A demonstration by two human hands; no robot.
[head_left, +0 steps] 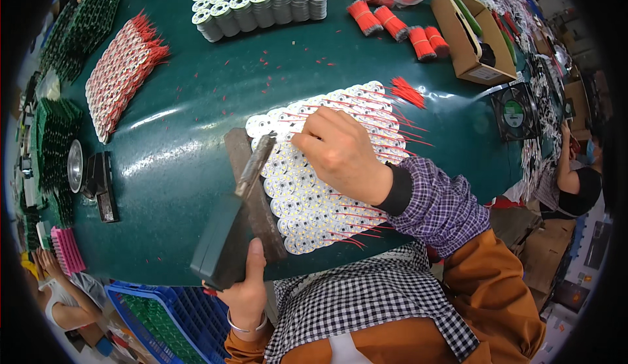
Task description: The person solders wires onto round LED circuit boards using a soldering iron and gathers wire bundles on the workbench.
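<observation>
My left hand (247, 293) is wrapped round the handle of a dark soldering gun (222, 243), thumb along its side. The gun's metal nozzle (254, 167) points up and right, its tip over the left edge of a block of round white LED boards (294, 194). My right hand (343, 148) is closed in a pinch above those boards, fingertips close to the tip; what they pinch is too small to tell. Thin red wires run rightward from the upper and lower rows of boards. A brown metal bar (265, 223) lies along the block's left side, partly under the gun.
Loose red wires (407, 93) lie beyond the boards; red wire bundles (392, 23) and a cardboard box (477, 43) are farther right. White disc stacks (261, 4), wired boards (124, 69), a black stand (101, 184), a fan (515, 112) and a blue crate (176, 318) surround. Other people sit at both sides.
</observation>
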